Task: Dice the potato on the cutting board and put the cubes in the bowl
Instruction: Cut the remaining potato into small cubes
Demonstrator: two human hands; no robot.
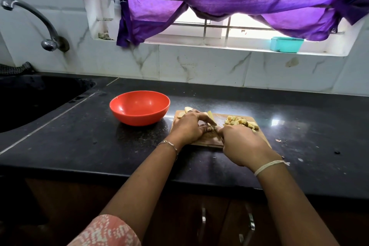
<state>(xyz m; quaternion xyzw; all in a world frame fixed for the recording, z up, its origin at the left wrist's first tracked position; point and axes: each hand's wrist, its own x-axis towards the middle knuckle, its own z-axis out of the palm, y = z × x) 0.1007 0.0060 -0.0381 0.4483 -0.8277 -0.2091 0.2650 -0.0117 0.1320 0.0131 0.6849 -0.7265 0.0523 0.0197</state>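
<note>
Over the wooden cutting board [203,141], on the black counter [99,146], I see both hands working close together. Left hand [188,126]: knuckles up over the board's left part, wrist low, fingers curled down and gripping the potato strips [209,115]; pale ends of the strips stick out past the fingertips on the far side. Right hand [239,142]: comes in from the right, back of the hand up, fingers clenched round the knife [214,124]. The handle is hidden inside the fist; only a short bit of blade shows between the two hands, close against the left fingers. I cannot tell whether the edge touches the board. Diced cubes [241,122]: a loose heap on the far right part of the board, pale yellow, some with brown skin on one face, a few strays at the board's right edge. Red bowl [139,108]: upright on the counter just left of the board's far corner, apart from both hands. I note a chain bracelet [169,144] on the left wrist and a pale thread band [267,167] on the right.
</note>
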